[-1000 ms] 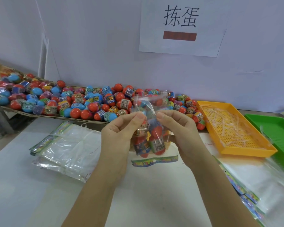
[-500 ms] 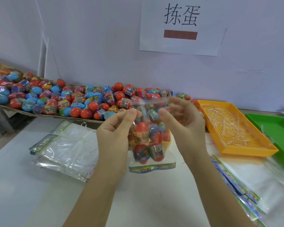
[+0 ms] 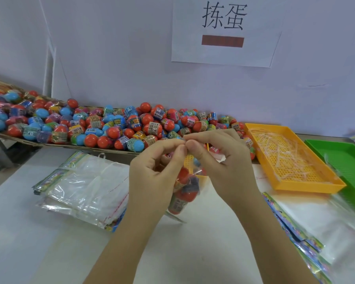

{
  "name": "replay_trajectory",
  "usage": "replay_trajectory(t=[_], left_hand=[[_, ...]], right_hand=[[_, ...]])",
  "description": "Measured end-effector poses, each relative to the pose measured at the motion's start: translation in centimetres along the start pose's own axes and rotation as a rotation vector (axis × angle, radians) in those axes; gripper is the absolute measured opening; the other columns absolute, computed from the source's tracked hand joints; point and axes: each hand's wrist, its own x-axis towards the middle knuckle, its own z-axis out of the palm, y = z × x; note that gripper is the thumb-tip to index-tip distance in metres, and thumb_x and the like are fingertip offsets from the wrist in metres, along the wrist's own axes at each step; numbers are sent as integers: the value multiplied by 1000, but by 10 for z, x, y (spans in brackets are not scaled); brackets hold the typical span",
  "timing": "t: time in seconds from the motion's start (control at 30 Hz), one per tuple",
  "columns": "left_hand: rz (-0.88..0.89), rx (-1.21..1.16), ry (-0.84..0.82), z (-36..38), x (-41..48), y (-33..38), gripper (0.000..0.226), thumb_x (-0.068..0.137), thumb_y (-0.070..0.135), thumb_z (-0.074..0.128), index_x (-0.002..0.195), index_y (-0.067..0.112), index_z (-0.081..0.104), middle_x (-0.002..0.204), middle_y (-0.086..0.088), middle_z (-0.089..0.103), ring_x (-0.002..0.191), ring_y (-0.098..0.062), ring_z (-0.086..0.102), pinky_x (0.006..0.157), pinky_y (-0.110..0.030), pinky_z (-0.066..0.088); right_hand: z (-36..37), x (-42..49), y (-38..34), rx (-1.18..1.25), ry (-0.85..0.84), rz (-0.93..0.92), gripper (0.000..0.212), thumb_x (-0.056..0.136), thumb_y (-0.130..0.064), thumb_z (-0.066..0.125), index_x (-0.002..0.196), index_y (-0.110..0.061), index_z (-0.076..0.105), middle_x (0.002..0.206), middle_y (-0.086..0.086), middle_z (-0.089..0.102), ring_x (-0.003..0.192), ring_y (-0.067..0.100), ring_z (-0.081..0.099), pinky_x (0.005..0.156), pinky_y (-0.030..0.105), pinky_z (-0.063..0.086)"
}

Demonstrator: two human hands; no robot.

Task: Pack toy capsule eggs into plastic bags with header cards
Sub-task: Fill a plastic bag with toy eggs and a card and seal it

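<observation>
Vs half a sec ago the left hand point(image 3: 152, 177) and right hand point(image 3: 221, 160) have closed in till they meet, fingers point(image 3: 179, 150) pinching the bag point(image 3: 184, 193) top shut. It hangs between them over the desk point(image 3: 193, 253) (packed w/ eggs). Wall sign point(image 3: 223, 31) reads 拣蛋; some loose eggs point(image 3: 111, 128) show a 6.

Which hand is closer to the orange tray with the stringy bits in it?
Right. The right hand hangs just left of the orange tray, pinching the top of the filled bag. The left hand pinches the same bag from the other side, farther from the tray.
</observation>
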Motion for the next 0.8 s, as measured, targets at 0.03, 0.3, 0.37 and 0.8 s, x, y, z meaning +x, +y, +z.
replay_trajectory(t=[0.03,0.3,0.37,0.8], left_hand=[[18,25,-14,-1,0,0,11,90,25,64,93,35,69,80,7,69,74,-21,64,62,-24,57],[91,193,-134,-6,5,-5,17,87,25,59,88,41,63,67,4,61,64,-22,55,56,-35,50],[95,205,-152,-8,6,-6,15,86,26,57,87,41,63,67,4,60,63,-21,54,55,-35,49],[39,114,-58,-5,4,0,9,85,29,60,83,32,68,70,3,66,64,-22,60,57,-36,54]], right_hand=[[-1,0,0,44,-28,37,14,85,-38,63,92,-31,72,88,-18,68,92,13,55,81,55,42],[-6,-2,4,-114,-133,-2,20,87,-37,57,86,-25,73,82,-21,63,86,5,50,88,32,25],[-5,-3,3,-150,-125,-8,19,88,-35,55,83,-25,71,77,-23,60,82,2,48,85,28,21],[0,-1,-7,-90,-48,98,8,91,-33,51,84,-34,55,77,-24,56,78,12,58,87,54,39]])
